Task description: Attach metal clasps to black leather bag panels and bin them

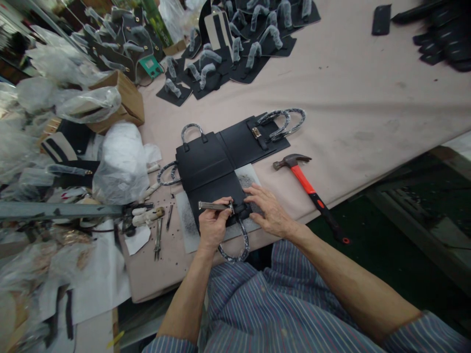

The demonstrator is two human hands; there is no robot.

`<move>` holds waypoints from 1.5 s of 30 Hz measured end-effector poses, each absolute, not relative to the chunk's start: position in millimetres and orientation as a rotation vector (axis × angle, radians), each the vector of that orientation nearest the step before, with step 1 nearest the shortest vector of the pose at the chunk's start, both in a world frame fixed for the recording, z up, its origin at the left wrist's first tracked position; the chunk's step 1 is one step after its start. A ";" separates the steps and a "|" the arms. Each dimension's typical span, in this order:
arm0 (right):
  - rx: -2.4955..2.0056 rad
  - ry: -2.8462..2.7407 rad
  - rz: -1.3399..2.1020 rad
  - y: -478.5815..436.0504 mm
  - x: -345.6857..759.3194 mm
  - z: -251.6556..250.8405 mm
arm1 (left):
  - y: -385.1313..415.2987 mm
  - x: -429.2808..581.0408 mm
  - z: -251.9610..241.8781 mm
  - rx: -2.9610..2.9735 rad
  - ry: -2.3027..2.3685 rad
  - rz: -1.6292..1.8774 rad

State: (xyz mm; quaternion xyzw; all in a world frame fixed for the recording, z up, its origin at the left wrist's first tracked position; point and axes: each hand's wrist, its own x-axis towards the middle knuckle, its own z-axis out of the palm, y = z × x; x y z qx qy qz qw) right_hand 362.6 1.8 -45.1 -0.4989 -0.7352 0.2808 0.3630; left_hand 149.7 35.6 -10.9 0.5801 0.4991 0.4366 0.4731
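Observation:
My left hand (214, 225) is closed round a metal tool (212, 206), whose end meets the front black leather panel (217, 192) near its strap. My right hand (268, 208) rests beside the strap with fingers spread over the panel's edge. A plastic-wrapped handle (243, 247) loops off this panel towards my body. Under the leather lies a grey board (189, 230). Behind it, another black panel (206, 159) and one with a metal clasp (245, 139) lie joined or overlapping. To the right, a hammer with a red and black handle (303, 181) lies at the table edge.
Stacked black pieces with wrapped handles (235, 59) cover the back of the table (353, 103). A cardboard box (128, 100) and plastic bags (119, 162) stand at left. Pliers (158, 238) and a thin tool (169, 217) lie left of the board. A black phone-like object (381, 20) is far right.

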 end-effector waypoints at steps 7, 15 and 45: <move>-1.286 -1.872 0.724 0.8 361.8 -42.2 | 35.3 149.0 -11.0 1.379 1.236 1.044; -1.288 -1.892 0.727 1.5 362.5 -44.7 | 36.4 146.6 -14.2 1.349 1.230 1.029; -1.320 -1.877 0.749 2.1 361.4 -43.3 | 38.0 155.7 -15.5 1.493 1.312 0.972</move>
